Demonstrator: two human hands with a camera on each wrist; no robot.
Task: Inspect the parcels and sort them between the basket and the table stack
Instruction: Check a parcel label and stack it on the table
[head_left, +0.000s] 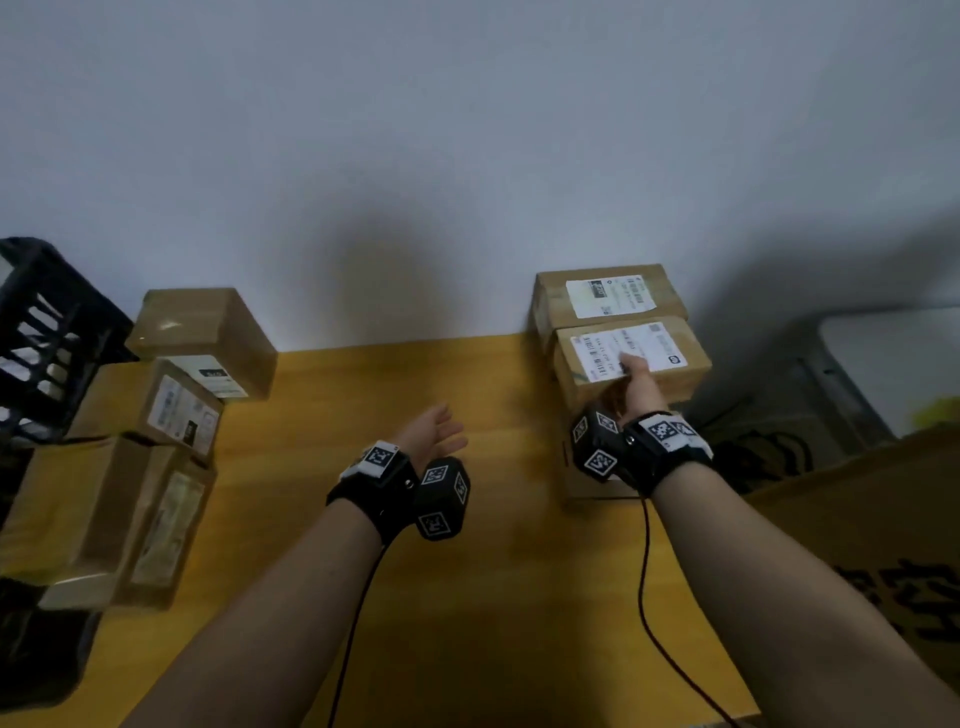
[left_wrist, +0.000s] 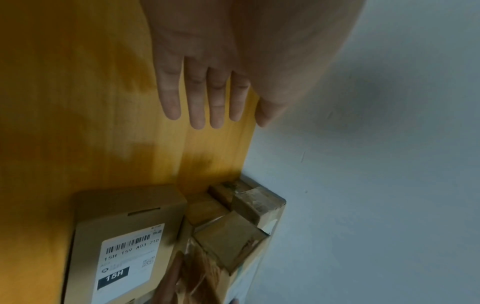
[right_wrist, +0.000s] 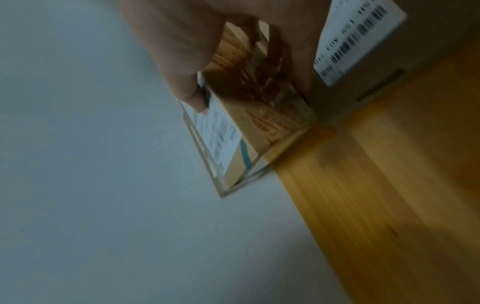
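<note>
My right hand (head_left: 631, 382) grips a brown cardboard parcel (head_left: 675, 371) at the table's far right. The thumb lies on its white label and the fingers (right_wrist: 301, 67) curl round its near side (right_wrist: 262, 115), which bears orange print. The parcel sits in front of another labelled parcel (head_left: 608, 296) by the wall. Below it a flat box with a barcode label (left_wrist: 130, 207) lies on the table. My left hand (head_left: 436, 431) hovers open and holds nothing above the yellow table (head_left: 395, 571), fingers (left_wrist: 205, 92) straight.
A black slatted basket (head_left: 47, 332) stands at the far left. Several brown parcels (head_left: 176, 405) are piled beside it along the table's left side. A large printed cardboard box (head_left: 883, 519) and a white object (head_left: 893, 364) lie off the table's right edge. Cables hang from both wrists.
</note>
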